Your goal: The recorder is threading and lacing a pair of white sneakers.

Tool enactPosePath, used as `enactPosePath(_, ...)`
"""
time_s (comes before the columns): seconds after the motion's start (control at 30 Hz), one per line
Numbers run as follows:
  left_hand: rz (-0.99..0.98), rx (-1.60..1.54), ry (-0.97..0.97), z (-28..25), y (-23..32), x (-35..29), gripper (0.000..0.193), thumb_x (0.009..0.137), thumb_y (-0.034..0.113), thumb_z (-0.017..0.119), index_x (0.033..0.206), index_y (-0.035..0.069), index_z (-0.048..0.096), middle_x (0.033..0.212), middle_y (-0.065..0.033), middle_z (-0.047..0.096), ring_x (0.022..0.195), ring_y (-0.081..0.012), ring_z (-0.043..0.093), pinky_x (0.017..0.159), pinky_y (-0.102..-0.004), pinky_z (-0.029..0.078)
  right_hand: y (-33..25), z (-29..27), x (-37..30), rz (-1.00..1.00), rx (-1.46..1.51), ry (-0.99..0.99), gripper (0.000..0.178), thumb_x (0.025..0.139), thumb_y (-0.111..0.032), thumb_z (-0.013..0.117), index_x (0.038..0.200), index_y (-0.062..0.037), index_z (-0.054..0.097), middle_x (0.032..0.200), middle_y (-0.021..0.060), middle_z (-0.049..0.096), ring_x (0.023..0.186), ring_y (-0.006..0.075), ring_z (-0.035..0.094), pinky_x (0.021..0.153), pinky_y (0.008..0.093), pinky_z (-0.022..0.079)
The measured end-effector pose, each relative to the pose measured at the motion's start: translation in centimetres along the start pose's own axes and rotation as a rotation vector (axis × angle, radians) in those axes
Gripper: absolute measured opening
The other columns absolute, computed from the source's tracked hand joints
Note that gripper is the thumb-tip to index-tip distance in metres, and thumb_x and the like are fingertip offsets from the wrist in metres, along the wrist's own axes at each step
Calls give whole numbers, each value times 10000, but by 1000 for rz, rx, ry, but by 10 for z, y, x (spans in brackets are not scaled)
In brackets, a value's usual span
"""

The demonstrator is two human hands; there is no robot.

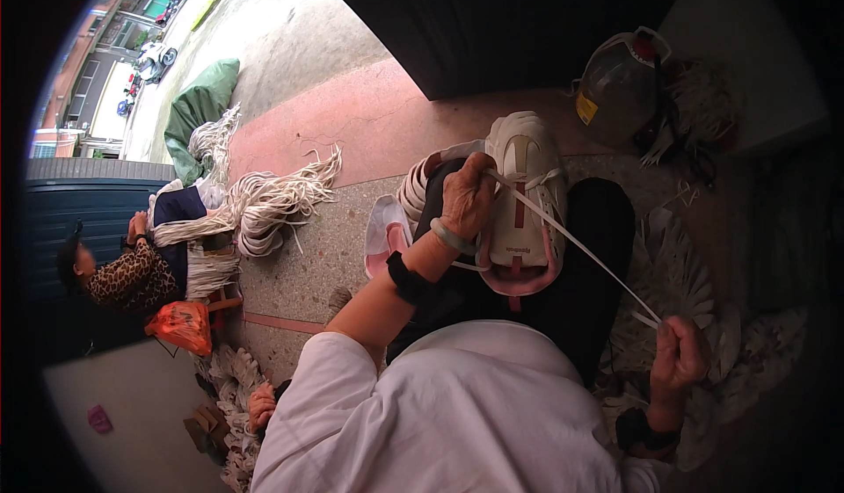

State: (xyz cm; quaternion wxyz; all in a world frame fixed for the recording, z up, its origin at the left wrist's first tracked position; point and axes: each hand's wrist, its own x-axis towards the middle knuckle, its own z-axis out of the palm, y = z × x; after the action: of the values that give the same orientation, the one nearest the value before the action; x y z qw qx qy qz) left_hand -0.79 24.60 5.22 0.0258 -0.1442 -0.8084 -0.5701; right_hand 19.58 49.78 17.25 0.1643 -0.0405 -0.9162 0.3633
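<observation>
A cream sneaker [526, 155] with a pink-lined collar rests on my dark-trousered lap, its toe pointing away from me. At its left side my left hand [468, 196] is closed, pinching the white shoelace beside the eyelets. The shoelace [587, 249] runs taut from there down to the right. My right hand [680, 352] grips its far end, held out past my right knee. Another shoe with a white and pink lining [387, 234] lies by my left leg, partly hidden behind my left arm.
Bundles of white laces [272, 207] lie at the left, near a seated person in a leopard-print top [132, 273]. An orange bag [183, 326] is beside that person. More pale bundles [664, 273] sit right of my legs. A clear plastic jug [615, 89] stands far right.
</observation>
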Motion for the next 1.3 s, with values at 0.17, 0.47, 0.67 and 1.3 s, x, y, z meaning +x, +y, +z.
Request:
enactPosePath(0.17,65,300,10,0,3,-4,140,770,59,499,899,28,545,655,-116,570,599,-210,581,573,-300,448,19,-20,-22,-174,-282,76,74,792,-2,536,849,29,571,694,133,557,608,252,544,558,318,431)
enactPosePath(0.47,79,107,-88,-10,16,-11,87,699,70,544,771,24,557,673,-147,579,635,-302,594,590,-350,463,87,12,-28,573,-49,-331,216,830,-138,575,944,46,571,849,157,592,787,186,574,702,310,460)
enactPosePath(0.67,248,234,-60,-8,28,2,91,714,36,553,801,40,527,745,-98,557,675,-242,549,643,-324,436,16,97,61,-146,71,-193,519,708,-212,679,1109,39,466,1078,201,504,955,356,525,782,393,447)
enactPosePath(1.3,-61,384,-234,22,30,15,957,603,302,683,1325,-39,155,1307,-266,316,1157,-400,394,952,-409,345,-13,159,121,-29,-435,-474,237,692,-52,564,903,17,480,928,213,566,822,376,587,741,419,482)
